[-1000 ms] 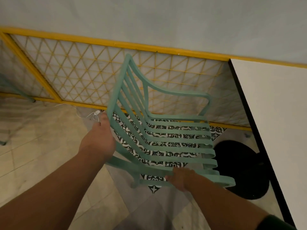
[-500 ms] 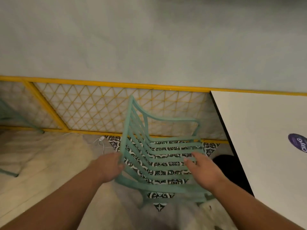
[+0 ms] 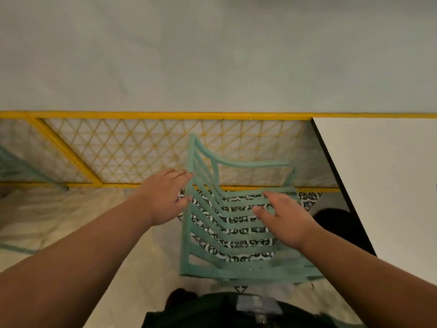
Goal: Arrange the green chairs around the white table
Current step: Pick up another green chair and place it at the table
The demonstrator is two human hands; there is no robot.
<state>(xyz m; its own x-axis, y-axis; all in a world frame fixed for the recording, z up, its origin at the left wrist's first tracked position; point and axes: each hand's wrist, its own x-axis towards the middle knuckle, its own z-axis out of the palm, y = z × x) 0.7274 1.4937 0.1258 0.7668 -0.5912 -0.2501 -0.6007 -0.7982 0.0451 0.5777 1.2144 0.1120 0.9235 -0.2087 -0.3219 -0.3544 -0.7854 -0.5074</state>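
Both hands have let go of the chair (image 3: 236, 233); left hand (image 3: 165, 197) and right hand (image 3: 287, 223) hover wide. Nudge it squarely beside the counter (image 3: 387, 185).

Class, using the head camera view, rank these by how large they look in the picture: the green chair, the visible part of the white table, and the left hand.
1. White table, largest, though cut off by the frame.
2. Green chair, close behind the table.
3. Left hand, smallest, despite being nearest the camera.

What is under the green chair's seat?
Through the chair slats, black-and-white patterned floor tiles show. The right hand covers part of the seat; the legs are mostly hidden.
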